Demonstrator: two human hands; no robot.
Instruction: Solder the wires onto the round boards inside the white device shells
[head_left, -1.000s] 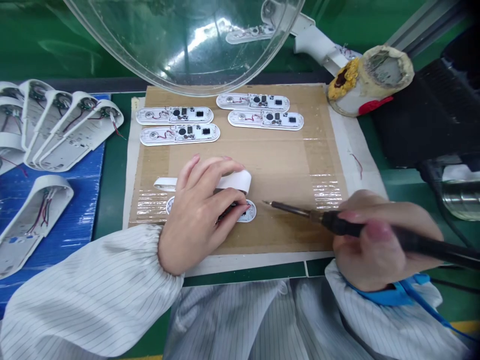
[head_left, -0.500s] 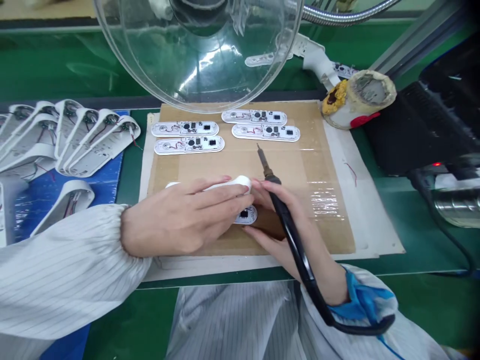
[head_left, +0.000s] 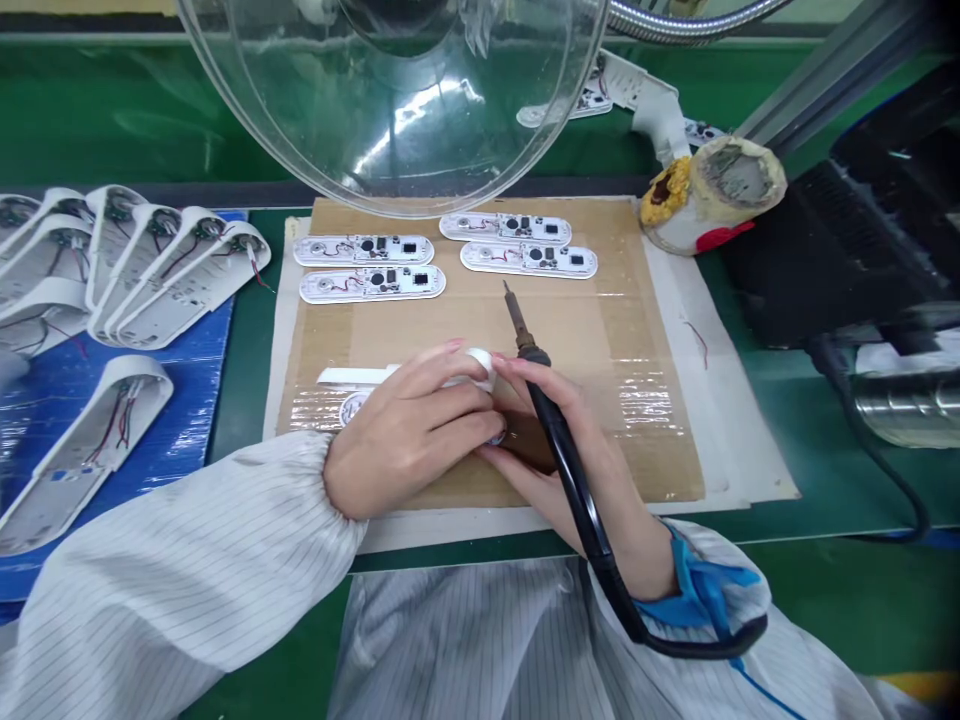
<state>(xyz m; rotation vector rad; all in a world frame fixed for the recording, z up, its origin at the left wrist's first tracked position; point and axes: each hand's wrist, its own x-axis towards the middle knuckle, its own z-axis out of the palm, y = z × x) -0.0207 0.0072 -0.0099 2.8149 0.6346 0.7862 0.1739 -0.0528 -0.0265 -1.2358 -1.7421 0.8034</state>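
Note:
My left hand (head_left: 416,425) curls over a white plastic housing (head_left: 481,366), whose rounded end shows at the fingertips. A straight white edge of it sticks out to the left of the fingers. Below that edge, one end of a circuit board strip (head_left: 352,406) peeks out; the rest is covered by the hand. My right hand (head_left: 604,470) is closed around a black soldering iron (head_left: 568,450) with its tip pointing up and away, touching nothing. Its thumb and index finger also meet the housing's right end.
Several white circuit board strips (head_left: 371,285) lie on the cardboard sheet (head_left: 630,350). At left, white curved housings with wires (head_left: 180,280) rest on a blue surface (head_left: 187,420). A clear round shield (head_left: 405,120) hangs above. A cup-like holder (head_left: 720,195) and a black device (head_left: 795,250) stand right.
My left hand has shifted right and its fingers are more curled over the housing. The housing's left edge and the board's left end now show. The view has shifted slightly.

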